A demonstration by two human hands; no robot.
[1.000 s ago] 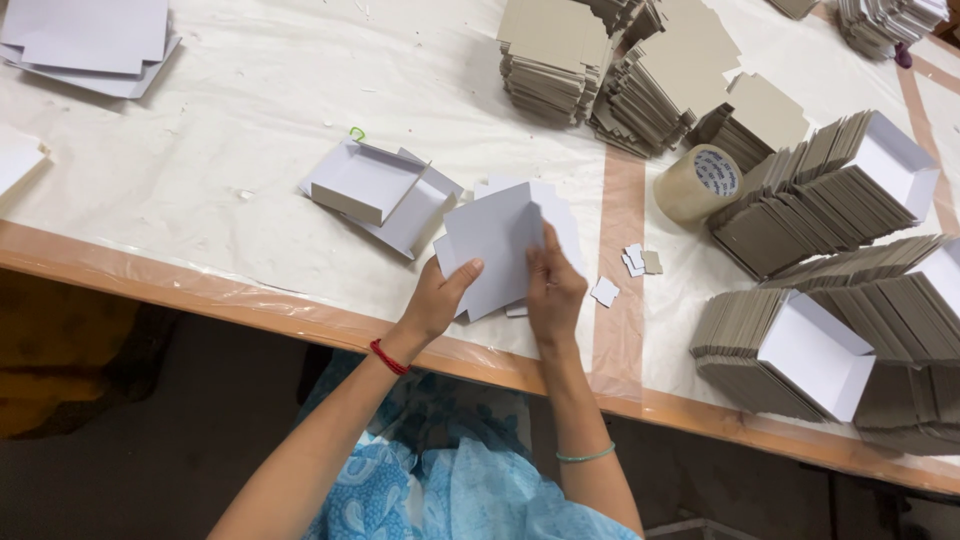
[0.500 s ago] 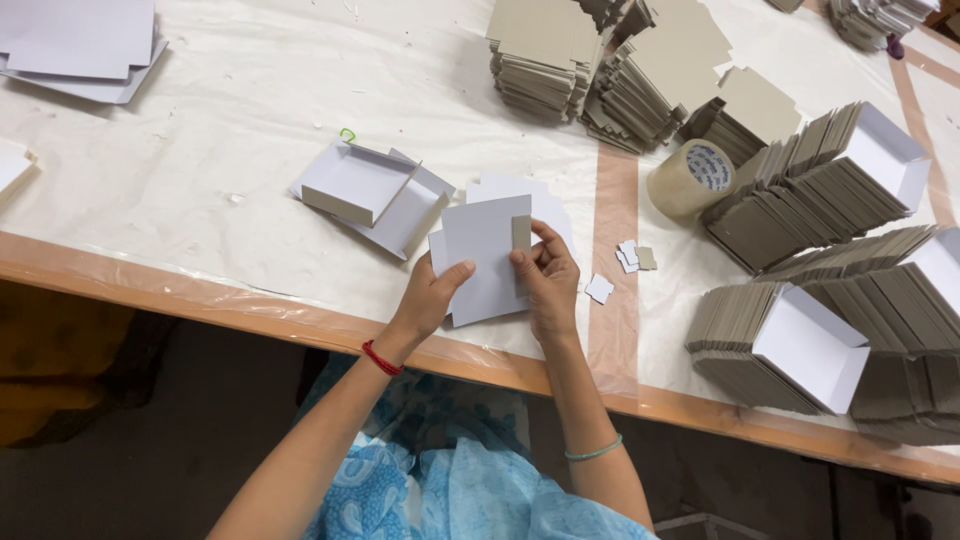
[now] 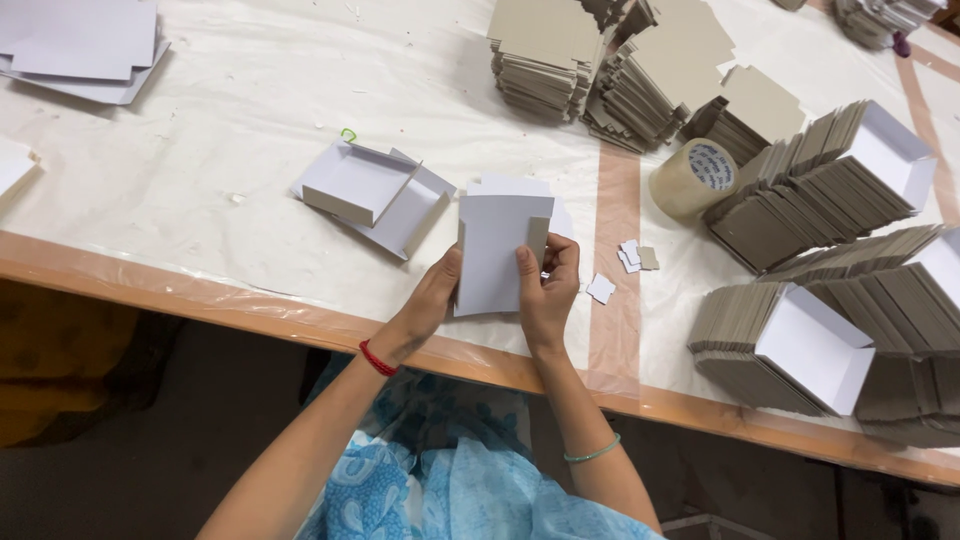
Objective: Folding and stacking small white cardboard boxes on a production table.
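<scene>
Here, 2 bare hands hold a white card blank point(image 3: 495, 250) just above the near edge of a paper-covered table point(image 3: 200, 200). The left hand point(image 3: 432, 298) clasps the blank's left edge, thumb on its face; the right hand point(image 3: 548, 285) pinches the right edge, where a narrow flap is folded up to show its grey back. The blank sits between both palms, upright and facing the camera. To its left lies a partly folded white box tray point(image 3: 365, 185); to the right, small card scraps point(image 3: 625, 265), a roll of tape point(image 3: 693, 178) and rows of nested grey-and-white trays point(image 3: 810, 340). Stacks of grey board point(image 3: 545, 50) stand farther back.
</scene>
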